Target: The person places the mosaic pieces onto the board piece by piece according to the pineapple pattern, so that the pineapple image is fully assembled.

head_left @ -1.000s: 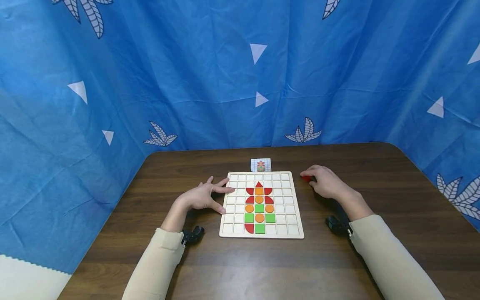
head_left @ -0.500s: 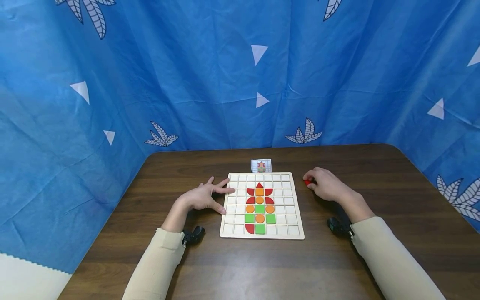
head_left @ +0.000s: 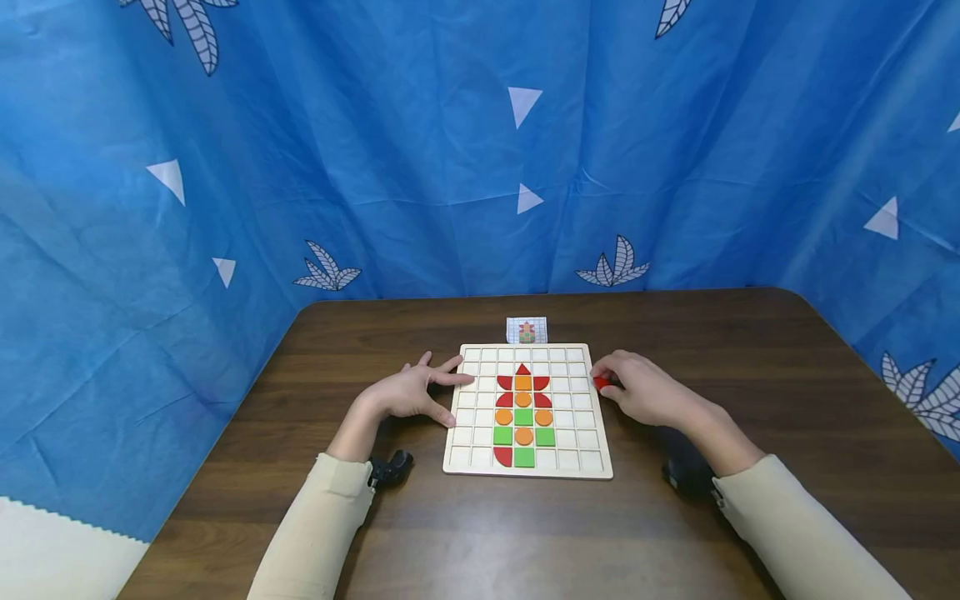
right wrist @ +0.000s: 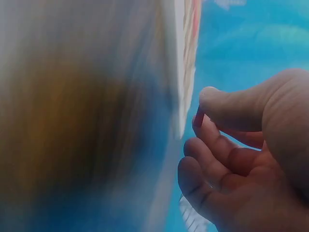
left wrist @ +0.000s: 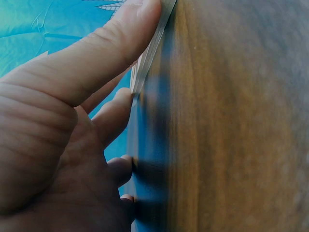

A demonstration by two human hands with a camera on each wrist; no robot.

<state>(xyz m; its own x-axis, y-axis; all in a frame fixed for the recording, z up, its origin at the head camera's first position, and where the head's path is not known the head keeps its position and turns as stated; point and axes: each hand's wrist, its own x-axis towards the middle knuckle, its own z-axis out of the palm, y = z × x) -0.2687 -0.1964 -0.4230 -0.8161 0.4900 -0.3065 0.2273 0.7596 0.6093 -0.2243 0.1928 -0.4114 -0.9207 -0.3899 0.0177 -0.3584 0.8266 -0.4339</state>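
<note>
A pale wooden grid board (head_left: 577,433) lies flat on the table, its cells partly filled with red, orange and green shape tiles. My left hand (head_left: 408,392) rests at the board's left edge with fingers spread and straight; the thumb (left wrist: 91,63) touches the edge in the left wrist view. My right hand (head_left: 645,387) is just off the board's right side and pinches a small red tile (head_left: 602,383) between thumb and fingers. In the right wrist view only a thin side of the red tile (right wrist: 198,117) shows, so its full shape is hidden.
A small printed card (head_left: 527,330) with a coloured grid pattern lies against the board's far edge. The dark wooden table (head_left: 495,533) ends at a blue patterned curtain (head_left: 450,150) behind. A black wrist device (head_left: 390,469) sits under the left forearm.
My right hand, pinching the red tile, has moved left and nearer, up to the board's right edge. The left hand keeps its place at the board.
</note>
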